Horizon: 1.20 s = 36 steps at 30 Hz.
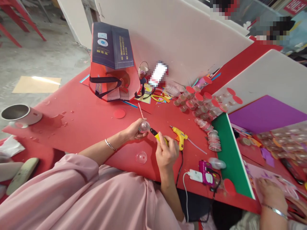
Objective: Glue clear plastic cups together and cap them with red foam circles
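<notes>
My left hand (134, 130) is closed around a small clear plastic half-ball (144, 126), held just above the red table (83, 118). My right hand (166, 152) grips a small yellow-handled tool (158, 136) whose dark tip points at the half-ball. Another clear half-ball (141, 157) lies on the table below my hands. A yellow glue gun (179, 136) rests just right of my right hand, with a glue stick poking out behind it.
A red and navy bag (112, 64) lies open at the back. Many small clear red-lidded cups (203, 102) crowd the right. A metal bowl (18, 113) sits far left. A green board (230, 153), a pink device (206, 172) and another person's hand (271, 193) are at right.
</notes>
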Available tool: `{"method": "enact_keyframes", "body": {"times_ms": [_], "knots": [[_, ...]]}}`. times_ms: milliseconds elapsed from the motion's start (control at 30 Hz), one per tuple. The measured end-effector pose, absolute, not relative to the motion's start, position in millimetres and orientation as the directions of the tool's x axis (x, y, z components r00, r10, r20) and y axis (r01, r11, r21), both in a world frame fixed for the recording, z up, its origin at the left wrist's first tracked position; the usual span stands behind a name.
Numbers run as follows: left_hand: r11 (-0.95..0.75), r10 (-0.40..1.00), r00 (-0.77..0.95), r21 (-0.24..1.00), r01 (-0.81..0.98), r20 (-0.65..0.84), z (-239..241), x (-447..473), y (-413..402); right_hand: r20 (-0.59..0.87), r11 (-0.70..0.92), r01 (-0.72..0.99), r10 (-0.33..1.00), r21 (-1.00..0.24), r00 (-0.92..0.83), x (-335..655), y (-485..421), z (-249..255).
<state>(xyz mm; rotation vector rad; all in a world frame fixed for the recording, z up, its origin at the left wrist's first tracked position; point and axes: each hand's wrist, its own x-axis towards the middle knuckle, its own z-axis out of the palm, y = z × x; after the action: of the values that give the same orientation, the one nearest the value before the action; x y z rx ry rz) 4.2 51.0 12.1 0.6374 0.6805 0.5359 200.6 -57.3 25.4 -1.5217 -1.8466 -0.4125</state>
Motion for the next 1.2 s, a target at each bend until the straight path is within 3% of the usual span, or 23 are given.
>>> {"method": "enact_keyframes", "body": {"times_ms": [167, 367, 667, 867, 1033, 1200], "knots": [[0.641, 0.662, 0.661, 0.725, -0.252, -0.355, 14, 4, 51, 0.674, 0.192, 0.960, 0.738, -0.204, -0.004, 202, -60, 23], [0.673, 0.670, 0.607, 0.695, -0.253, -0.428, 14, 6, 52, 0.656, 0.265, 0.941, 0.752, -0.209, -0.066, 196, -64, 20], [0.589, 0.752, 0.549, 0.745, -0.314, -0.364, 18, 7, 50, 0.666, 0.107, 0.976, 0.744, -0.188, 0.047, 204, -63, 20], [0.570, 0.804, 0.464, 0.703, -0.426, -0.371, 23, 10, 50, 0.619, 0.199, 0.909, 0.782, -0.367, 0.078, 194, -65, 24], [0.523, 0.821, 0.527, 0.661, -0.538, -0.221, 21, 6, 51, 0.559, 0.214, 0.863, 0.824, -0.457, 0.091, 180, -65, 26], [0.498, 0.805, 0.589, 0.621, -0.605, -0.072, 19, 4, 47, 0.565, 0.237, 0.867, 0.823, -0.438, 0.061, 185, -63, 27]]}}
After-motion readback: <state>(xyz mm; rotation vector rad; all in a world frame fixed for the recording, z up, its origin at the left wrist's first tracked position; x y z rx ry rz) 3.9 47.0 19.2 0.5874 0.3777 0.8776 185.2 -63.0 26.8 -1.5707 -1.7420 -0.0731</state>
